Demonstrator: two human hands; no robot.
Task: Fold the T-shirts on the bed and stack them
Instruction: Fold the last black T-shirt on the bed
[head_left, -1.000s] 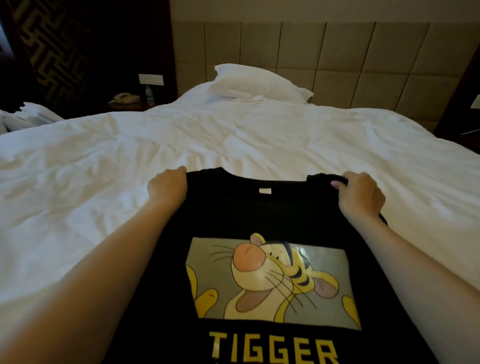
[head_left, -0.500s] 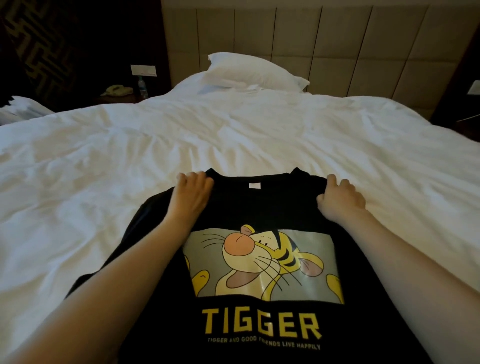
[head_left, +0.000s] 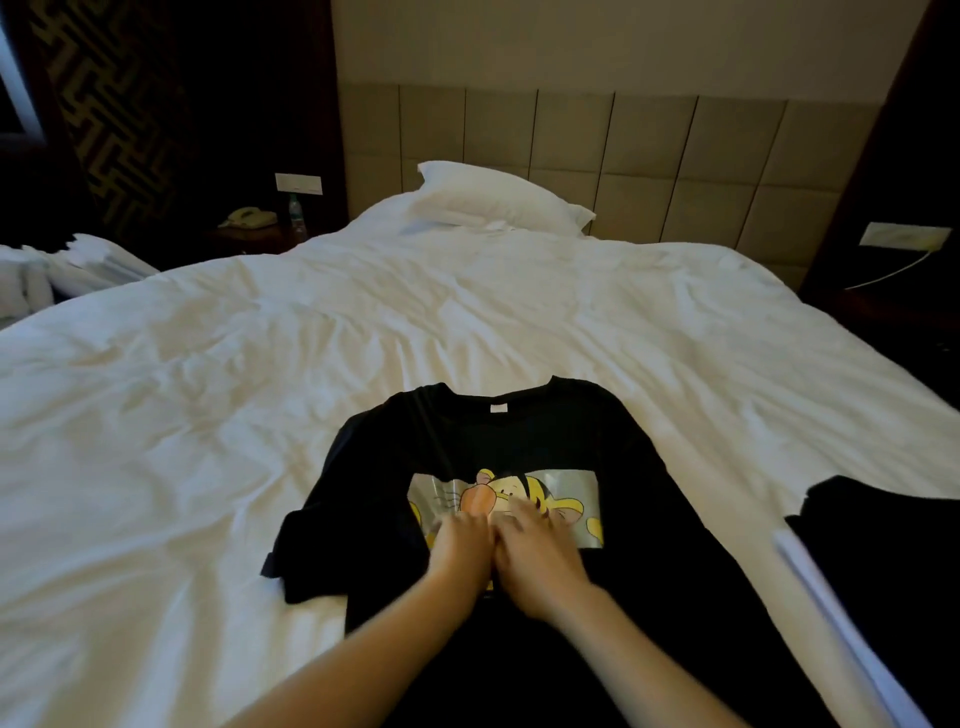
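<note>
A black T-shirt (head_left: 498, 441) with a yellow tiger print lies face up and spread flat on the white bed (head_left: 218, 395), collar pointing to the headboard. My left hand (head_left: 460, 545) and my right hand (head_left: 535, 556) lie side by side, palms down, on the printed chest, fingers stretched flat and a little blurred. Its left sleeve sticks out at the lower left. A second black garment (head_left: 883, 551) lies at the bed's right edge, partly cut off by the frame.
A white pillow (head_left: 493, 202) rests against the padded headboard. A nightstand at the far left holds a phone (head_left: 248, 217) and a bottle (head_left: 296, 215). White linen (head_left: 78, 265) is heaped at the left. Dark floor borders the bed's right side.
Both hands have left the shirt's shoulders and come together on the chest print. The shirt now lies flat on the bed, and the view has pulled back and up.
</note>
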